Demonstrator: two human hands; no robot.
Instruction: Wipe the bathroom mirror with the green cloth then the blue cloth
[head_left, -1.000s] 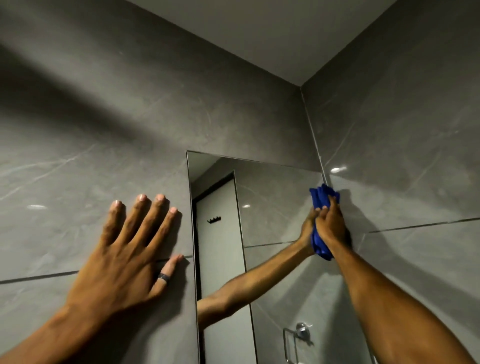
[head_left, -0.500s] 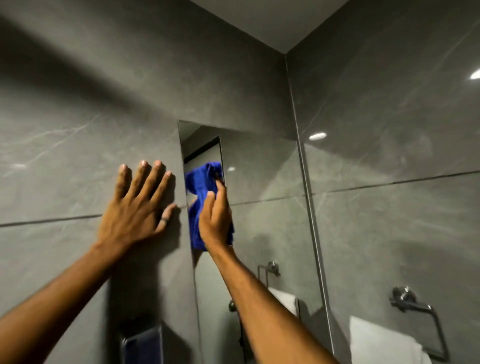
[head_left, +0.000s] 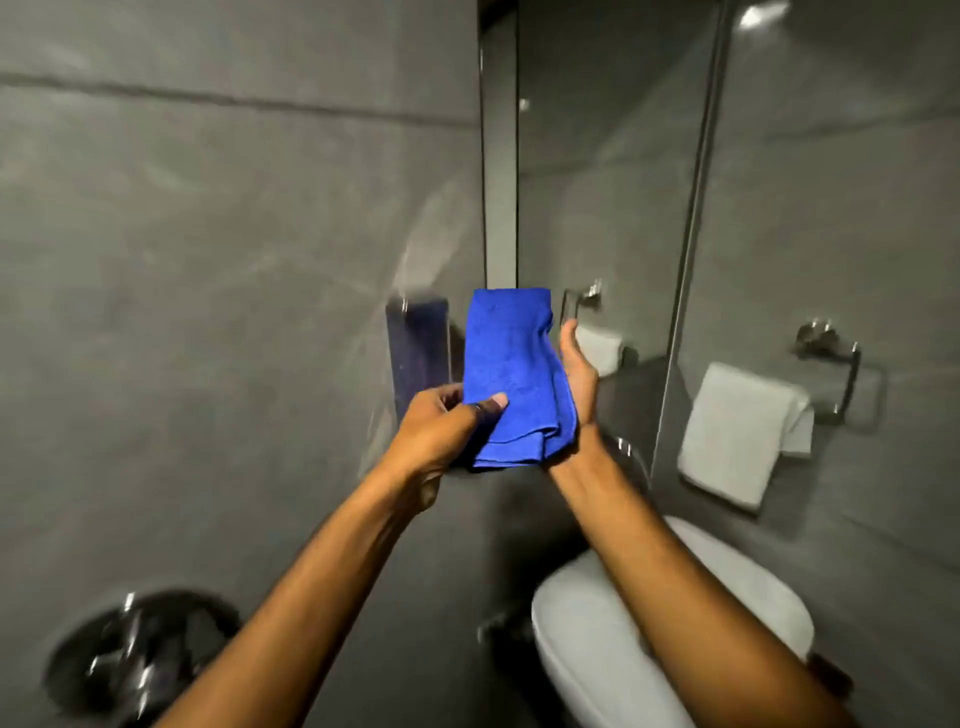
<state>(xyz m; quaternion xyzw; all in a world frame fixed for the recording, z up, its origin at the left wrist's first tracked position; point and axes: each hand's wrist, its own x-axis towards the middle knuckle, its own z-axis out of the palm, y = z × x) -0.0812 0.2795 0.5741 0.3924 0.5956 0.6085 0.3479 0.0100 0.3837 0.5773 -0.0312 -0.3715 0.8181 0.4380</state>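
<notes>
The blue cloth (head_left: 511, 374) is folded and held upright in front of the lower part of the mirror (head_left: 602, 182). My left hand (head_left: 441, 428) pinches its lower left corner with the thumb on top. My right hand (head_left: 576, 371) lies behind the cloth's right side, palm towards it, fingers mostly hidden by the fabric. The cloth is off the glass. The green cloth is not in view.
A white towel (head_left: 737, 431) hangs on a chrome ring holder (head_left: 831, 358) on the right wall. A white toilet (head_left: 613, 634) sits below right. A dark round fixture (head_left: 135, 649) is on the left wall, low. A dark dispenser (head_left: 418, 348) is mounted left of the mirror.
The view has dropped from the mirror's top to its lower part. My left hand left the wall and took the cloth's corner. The cloth came off the glass and is held by both hands.
</notes>
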